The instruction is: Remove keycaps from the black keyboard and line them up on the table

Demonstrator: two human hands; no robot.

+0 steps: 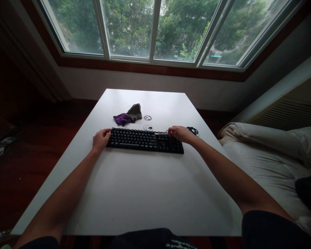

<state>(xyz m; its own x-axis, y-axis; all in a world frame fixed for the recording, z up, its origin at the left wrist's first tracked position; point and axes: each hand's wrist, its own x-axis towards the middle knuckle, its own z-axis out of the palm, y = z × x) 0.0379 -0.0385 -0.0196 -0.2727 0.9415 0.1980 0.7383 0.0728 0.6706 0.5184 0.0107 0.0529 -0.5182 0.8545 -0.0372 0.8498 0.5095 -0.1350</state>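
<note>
A black keyboard point(140, 141) lies across the middle of the white table. Its left end is gripped by my left hand point(101, 139), with the fingers at the far corner. Over the keyboard's right part, my right hand point(180, 133) pinches a thin pale stick point(161, 134), which points left along the upper rows of keys. The stick's tip is too small to make out. Behind the keyboard sit a small clear round container point(148, 128) and a dark-rimmed disc or lid point(147, 118).
A grey cloth point(135, 111) and a purple cloth point(122, 119) lie behind the keyboard's left half, with thin white sticks beside them. A coiled black cable point(193, 130) rests beyond my right wrist. The white table point(145, 193) stands before a window; a pale sofa point(264, 159) is at right.
</note>
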